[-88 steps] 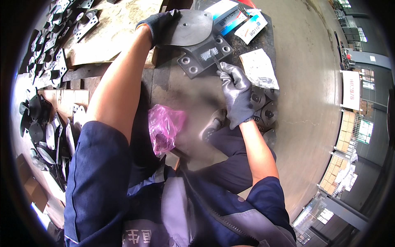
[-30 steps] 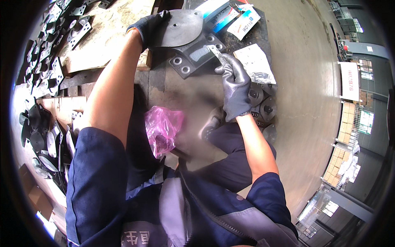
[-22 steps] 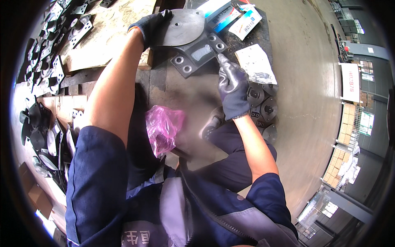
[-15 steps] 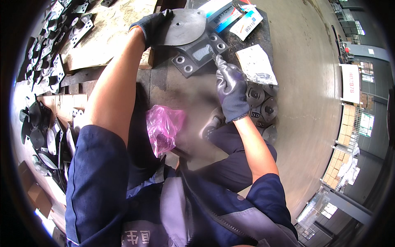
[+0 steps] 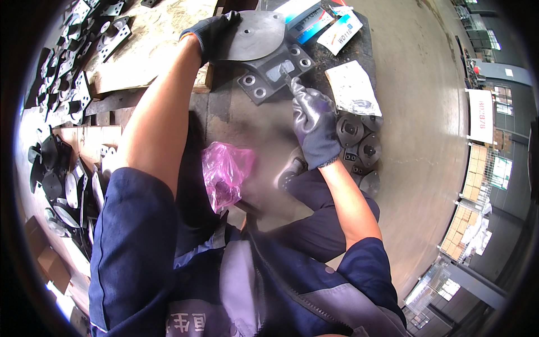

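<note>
My left hand (image 5: pixel 212 35), in a dark work glove, grips the left edge of a grey metal bracket (image 5: pixel 255 40). The bracket has a broad rounded plate and a thicker block with paired bolt holes. On that block lies a light grey rectangular patch (image 5: pixel 275 72) of what looks like paste. My right hand (image 5: pixel 314 115), in a dark glove with a shiny coating, is closed around a thin, dark, flat-bladed tool (image 5: pixel 287 77). The blade's tip rests at the patch; its handle is hidden in my fingers.
Right of the bracket lies a smeared white sheet (image 5: pixel 352 90). Beyond it are blue-and-white boxes (image 5: pixel 341 32). Round metal parts (image 5: pixel 368 150) are stacked below the sheet. A pink plastic bag (image 5: pixel 224 171) hangs near my legs. Many brackets (image 5: pixel 73 67) crowd the left beside a wooden board (image 5: pixel 151 45).
My right hand has shifted slightly left, and the blade has moved from the patch's right edge onto the patch. The left hand keeps its grip on the bracket.
</note>
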Demonstrator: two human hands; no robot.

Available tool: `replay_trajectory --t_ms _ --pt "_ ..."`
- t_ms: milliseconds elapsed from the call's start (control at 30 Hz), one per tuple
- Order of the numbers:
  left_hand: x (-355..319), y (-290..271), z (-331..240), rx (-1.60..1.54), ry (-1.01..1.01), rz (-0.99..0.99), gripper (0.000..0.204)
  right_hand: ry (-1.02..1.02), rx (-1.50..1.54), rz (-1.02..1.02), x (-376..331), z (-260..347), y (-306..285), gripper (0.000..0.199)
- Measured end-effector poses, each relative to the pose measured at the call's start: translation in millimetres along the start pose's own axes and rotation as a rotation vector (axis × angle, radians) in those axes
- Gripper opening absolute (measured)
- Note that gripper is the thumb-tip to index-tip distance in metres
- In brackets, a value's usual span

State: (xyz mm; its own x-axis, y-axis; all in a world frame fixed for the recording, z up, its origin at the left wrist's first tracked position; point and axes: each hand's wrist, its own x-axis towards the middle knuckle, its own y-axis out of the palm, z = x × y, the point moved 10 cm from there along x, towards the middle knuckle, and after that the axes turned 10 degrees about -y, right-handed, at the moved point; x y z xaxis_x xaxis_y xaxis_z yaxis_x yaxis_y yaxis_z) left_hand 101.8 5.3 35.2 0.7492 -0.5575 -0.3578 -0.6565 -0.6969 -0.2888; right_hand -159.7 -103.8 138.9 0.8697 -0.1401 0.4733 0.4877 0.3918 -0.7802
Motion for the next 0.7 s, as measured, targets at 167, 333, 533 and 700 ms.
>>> replay_trajectory --t_ms 167,333,533,700 --pt "-0.3 2.9 12.5 -0.013 -0.136 0.047 0.048 -0.110 -0.022 0.003 10.1 22.3 -3.0 0.012" --pt "-7.6 6.8 7.1 0.015 -0.172 0.073 0.054 -0.154 -0.150 0.119 10.7 31.7 3.5 0.009" --pt "4.3 4.2 19.2 0.001 -0.171 0.065 0.056 -0.024 0.031 0.084 1.0 25.6 9.1 0.008" --pt "-8.5 2.0 1.7 0.117 -0.121 -0.009 0.057 -0.084 0.354 0.075 4.4 29.2 1.0 0.017"
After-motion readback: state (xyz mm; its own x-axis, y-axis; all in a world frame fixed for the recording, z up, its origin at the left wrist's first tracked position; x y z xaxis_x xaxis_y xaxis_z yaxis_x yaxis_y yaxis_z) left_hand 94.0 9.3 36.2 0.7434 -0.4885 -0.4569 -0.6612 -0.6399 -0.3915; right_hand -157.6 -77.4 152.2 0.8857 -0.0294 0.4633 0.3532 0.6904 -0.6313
